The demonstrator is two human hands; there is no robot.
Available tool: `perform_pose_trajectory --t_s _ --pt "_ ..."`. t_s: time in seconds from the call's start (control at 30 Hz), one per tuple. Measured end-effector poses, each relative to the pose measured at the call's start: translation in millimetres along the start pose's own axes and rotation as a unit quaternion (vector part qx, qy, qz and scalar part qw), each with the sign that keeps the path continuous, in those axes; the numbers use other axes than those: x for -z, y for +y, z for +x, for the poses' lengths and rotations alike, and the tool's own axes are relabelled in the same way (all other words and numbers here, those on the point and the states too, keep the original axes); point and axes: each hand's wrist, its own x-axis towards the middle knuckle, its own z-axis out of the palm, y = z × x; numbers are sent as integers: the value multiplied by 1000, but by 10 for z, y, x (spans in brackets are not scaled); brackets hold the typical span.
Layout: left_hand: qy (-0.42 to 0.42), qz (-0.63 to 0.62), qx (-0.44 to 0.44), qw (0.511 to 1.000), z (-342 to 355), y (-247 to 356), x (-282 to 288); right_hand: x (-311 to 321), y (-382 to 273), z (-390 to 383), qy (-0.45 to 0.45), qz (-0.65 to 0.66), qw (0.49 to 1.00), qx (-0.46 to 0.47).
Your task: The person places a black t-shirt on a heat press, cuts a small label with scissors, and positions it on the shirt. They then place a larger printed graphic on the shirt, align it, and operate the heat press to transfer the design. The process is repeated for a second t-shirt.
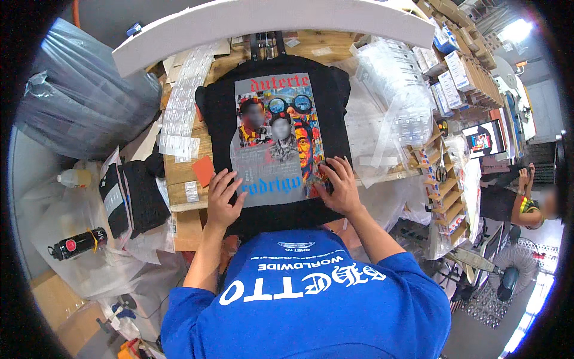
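Observation:
A black T-shirt [215, 143] lies spread out in front of me over a wooden table. On it lies a large rectangular colour print [275, 143], with several figures, red lettering at the top and blue lettering at the bottom. Whether the print is a separate sheet or part of the fabric I cannot tell. My left hand [225, 194] rests on the shirt at the print's lower left corner, fingers spread. At the lower right edge my right hand [339, 186] touches the print, its fingers apart and bent a little. Neither hand holds anything.
Strips of clear labels [188, 96] and an orange card [203, 172] lie left of the shirt. Plastic bags [397, 90] and a cardboard rack [445, 191] holding scissors [441, 172] stand right. A pale beam [269, 21] crosses the far side. A person [529, 203] stands far right.

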Motion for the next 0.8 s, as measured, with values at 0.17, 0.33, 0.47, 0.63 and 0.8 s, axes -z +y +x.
perform_pose_trajectory --t_s 0.17,0.33,0.47,0.63,0.8 --pt "-5 22 -11 1000 -7 21 -48 -4 -5 12 -6 -12 1000 0" --pt "-10 28 -5 1000 -10 11 -36 -19 17 -1 -14 -17 1000 3" --pt "-9 28 -7 1000 4 43 -27 -35 -15 -37 -7 -4 1000 -9" --pt "-35 39 19 998 137 32 14 18 143 120 13 23 999 -24" --pt "131 -75 147 978 936 -755 -30 -174 1094 1035 239 48 954 -175"
